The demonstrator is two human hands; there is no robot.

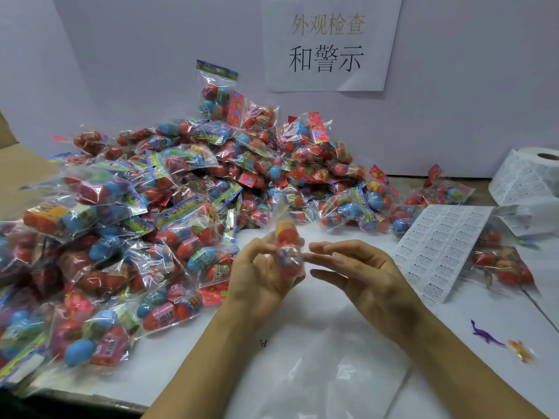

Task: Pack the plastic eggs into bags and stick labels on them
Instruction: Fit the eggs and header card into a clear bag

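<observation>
One small bag of eggs [287, 249], long axis upright and tilted slightly left, gripped in the left hand [260, 276] over the table [193, 346]. Right hand [357, 267]: fingers straight, tips touching the bag. One heap of packed bags [169, 189], too many to count. One label sheet [441, 246]; one label roll [532, 173]. One wall sign [328, 43]: "外观检查 和警示". Two toy dinosaurs [485, 335].

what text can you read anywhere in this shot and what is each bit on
"外观检查" in faded yellow, "和警示" in black below it: paper sign on the wall.
"P." as it looks, upside down: clear bag flat on the table.
Label sheet: print too small to read.
Label roll: print too small to read.
Packed egg bags: stickers and headers blurred, unreadable.
</observation>
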